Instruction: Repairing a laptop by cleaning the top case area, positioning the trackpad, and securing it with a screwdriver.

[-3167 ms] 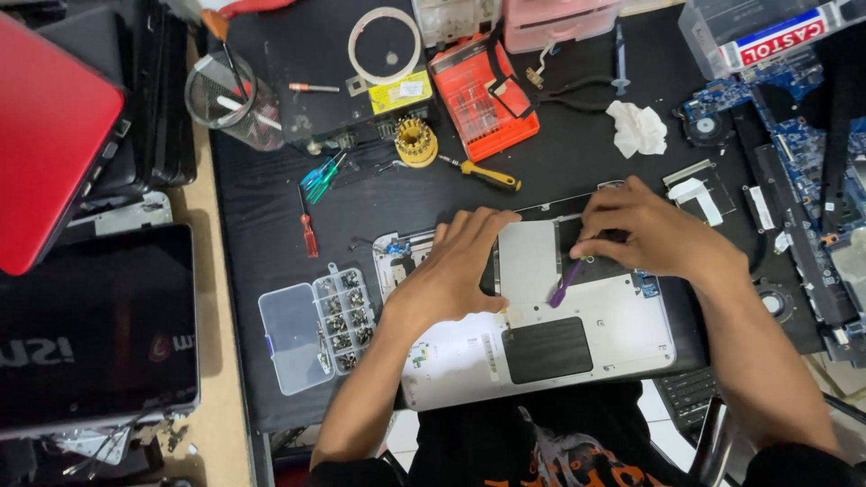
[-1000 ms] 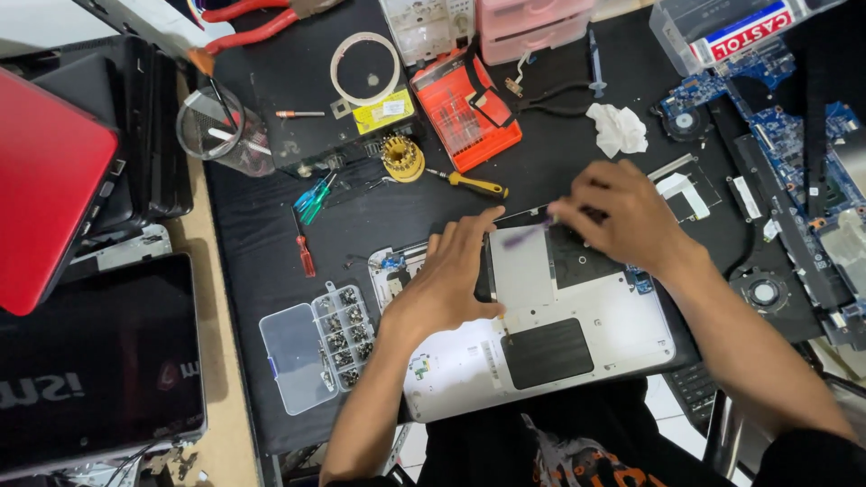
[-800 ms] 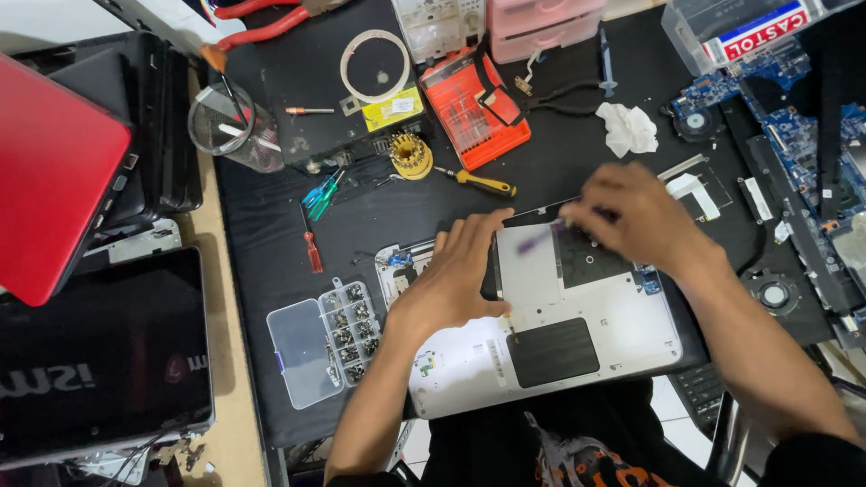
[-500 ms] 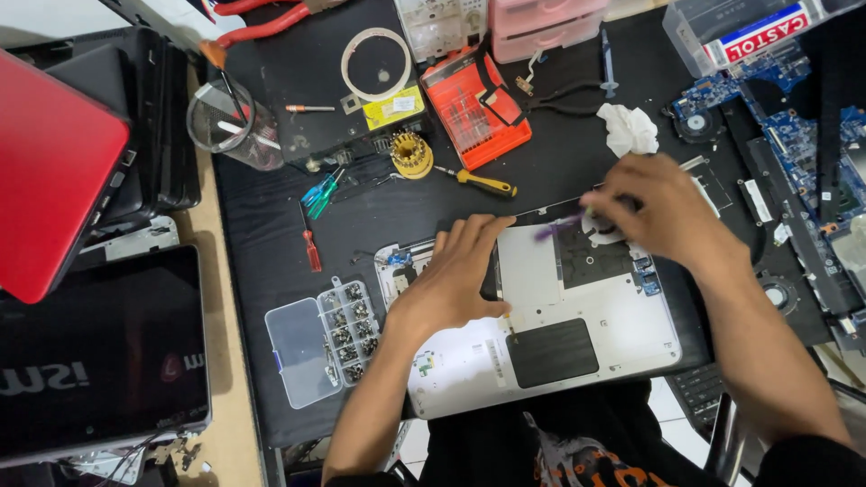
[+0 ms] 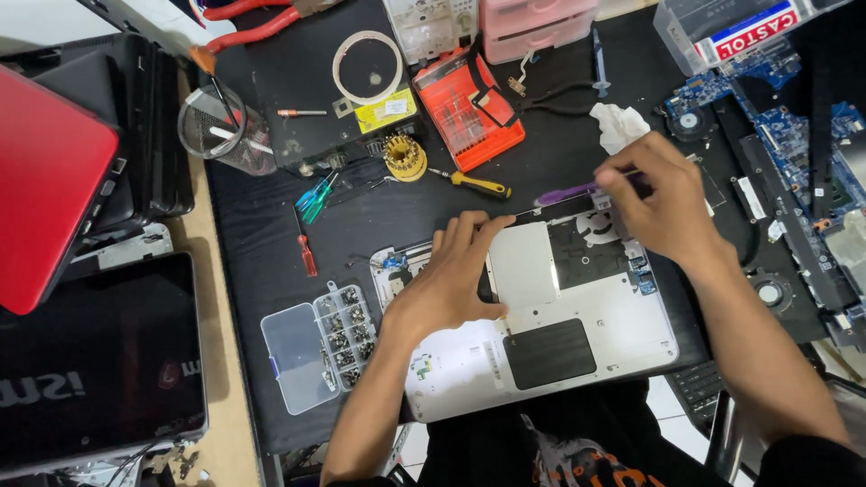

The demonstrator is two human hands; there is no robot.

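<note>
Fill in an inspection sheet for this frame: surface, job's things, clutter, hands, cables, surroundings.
Surface: black mat over a light wooden bench, crowded.
Job's things: silver laptop base lying underside up, a cover panel partly off, fan visible; purple pry tool.
Clutter: clear screw box, lid open; orange bit case; yellow-handled screwdriver; red screwdriver; crumpled tissue; mesh cup.
Hands: left hand pressed flat on the laptop base; right hand grips the pry tool above the base's far edge.
Cables: black lead beside the bit case.
Surroundings: red laptop and black laptop at left; blue circuit boards at right.
</note>
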